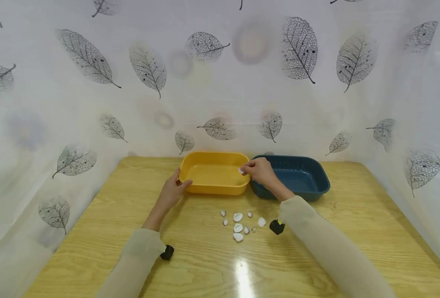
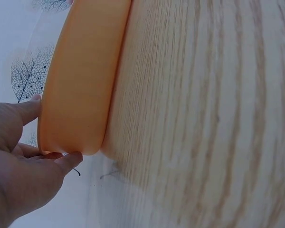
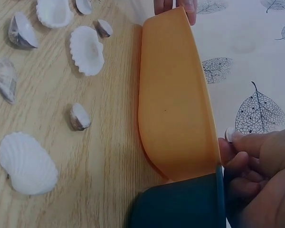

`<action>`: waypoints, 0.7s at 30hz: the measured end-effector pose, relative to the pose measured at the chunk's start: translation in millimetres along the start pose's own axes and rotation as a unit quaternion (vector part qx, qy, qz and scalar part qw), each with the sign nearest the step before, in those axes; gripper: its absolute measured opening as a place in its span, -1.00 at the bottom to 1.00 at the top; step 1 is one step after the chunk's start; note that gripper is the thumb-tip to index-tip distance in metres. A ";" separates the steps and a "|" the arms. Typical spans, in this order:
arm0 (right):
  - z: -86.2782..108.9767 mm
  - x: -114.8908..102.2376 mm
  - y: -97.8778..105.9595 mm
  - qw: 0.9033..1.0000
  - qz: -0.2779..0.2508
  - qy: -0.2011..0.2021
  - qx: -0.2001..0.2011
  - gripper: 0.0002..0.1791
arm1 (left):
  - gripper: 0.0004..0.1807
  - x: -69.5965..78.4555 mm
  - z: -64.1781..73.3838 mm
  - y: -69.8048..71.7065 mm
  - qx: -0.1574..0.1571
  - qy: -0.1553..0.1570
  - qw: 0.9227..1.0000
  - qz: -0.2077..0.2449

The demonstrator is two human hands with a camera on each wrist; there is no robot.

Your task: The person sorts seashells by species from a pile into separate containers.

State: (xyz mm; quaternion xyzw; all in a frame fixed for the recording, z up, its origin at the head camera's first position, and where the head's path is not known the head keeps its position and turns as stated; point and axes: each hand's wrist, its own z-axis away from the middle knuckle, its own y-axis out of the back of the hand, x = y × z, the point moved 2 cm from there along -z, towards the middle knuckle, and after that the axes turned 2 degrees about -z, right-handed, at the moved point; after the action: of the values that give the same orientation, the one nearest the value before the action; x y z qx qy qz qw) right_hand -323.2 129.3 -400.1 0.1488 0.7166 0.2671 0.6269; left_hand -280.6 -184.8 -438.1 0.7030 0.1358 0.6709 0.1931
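Note:
My left hand (image 1: pixel 170 193) grips the left end of a yellow plastic basin (image 1: pixel 216 189), thumb near the front corner and fingers at the outer side. In the left wrist view its fingertips touch the basin's end wall (image 2: pixel 83 90). Above the basin's right end, my right hand (image 1: pixel 262 171) pinches a small white seashell (image 1: pixel 241 170) between thumb and fingers. The right wrist view shows only the edge of this shell (image 3: pixel 229 134), just past the basin's rim. Several loose white shells (image 1: pixel 238 228), some ribbed, lie on the table in front of the basin.
A dark blue basin (image 1: pixel 298 182) stands against the yellow one's right end, under my right wrist. Both are on a wooden table (image 1: pixel 104 231) near its back edge. Behind hangs a white curtain (image 1: pixel 220 82) printed with leaves. Black wrist devices (image 1: pixel 277 227) sit below the sleeves.

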 end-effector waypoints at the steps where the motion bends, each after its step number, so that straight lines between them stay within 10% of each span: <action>1: -0.5 0.0 -0.6 1.000 0.000 -0.003 0.001 -0.77 | -0.14 -0.1 -0.1 -0.2 0.001 -0.001 1.000 0.000; 21: 6.4 0.6 5.7 1.000 -0.024 0.013 0.014 -0.67 | -0.13 1.4 1.0 0.6 0.001 0.005 1.000 -0.010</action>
State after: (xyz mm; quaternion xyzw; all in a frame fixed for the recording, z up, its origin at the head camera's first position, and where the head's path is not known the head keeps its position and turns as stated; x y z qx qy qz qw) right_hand -317.7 135.5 -397.8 0.1370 0.7317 0.2441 0.6214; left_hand -279.6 -184.9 -436.5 0.6985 0.1444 0.6722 0.1984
